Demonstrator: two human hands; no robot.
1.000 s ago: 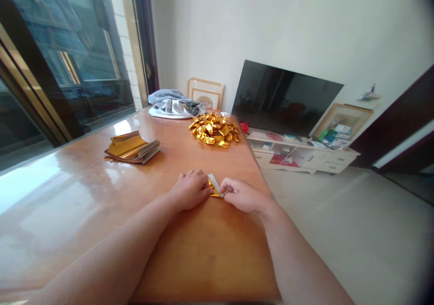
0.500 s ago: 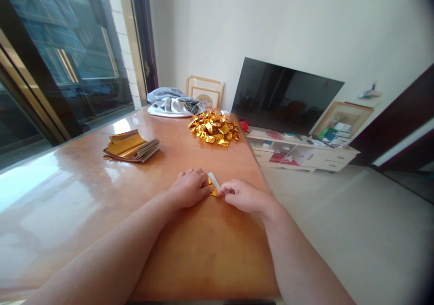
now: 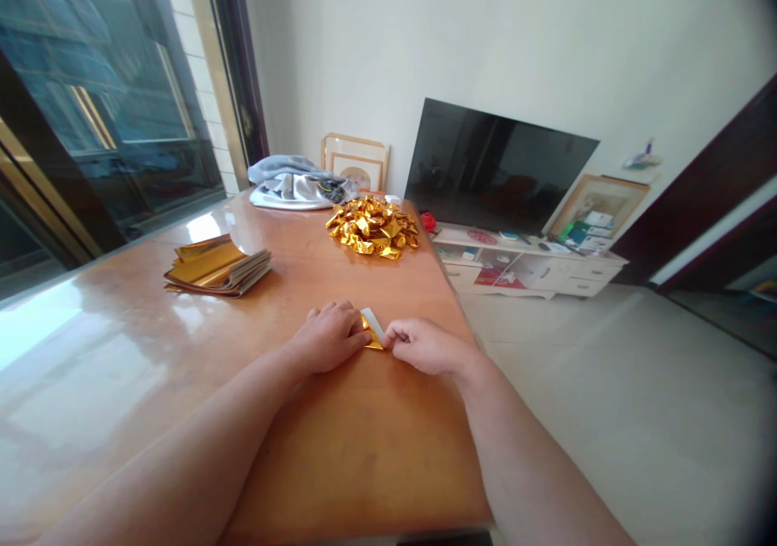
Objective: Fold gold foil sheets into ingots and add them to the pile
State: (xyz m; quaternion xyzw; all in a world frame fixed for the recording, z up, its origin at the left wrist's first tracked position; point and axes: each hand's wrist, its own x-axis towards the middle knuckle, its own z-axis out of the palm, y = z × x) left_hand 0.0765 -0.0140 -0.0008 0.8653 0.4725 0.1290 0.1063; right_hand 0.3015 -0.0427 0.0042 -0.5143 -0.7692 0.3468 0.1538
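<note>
On a polished wooden table (image 3: 364,465), a stack of gold foil sheets (image 3: 217,267) lies left of a crumpled gold foil heap (image 3: 372,228); a grey cloth bundle (image 3: 297,187) sits behind, a black flat-screen television (image 3: 501,166) beyond the table's right edge.

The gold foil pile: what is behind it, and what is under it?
Behind the gold foil pile lie grey-white clothes and a leaning framed picture. Whatever lies beneath the pile is covered.

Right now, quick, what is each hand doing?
Left hand: curled closed, fingers against the folded gold foil.
Right hand: closed, fingertips pinching the foil's edge.
</note>
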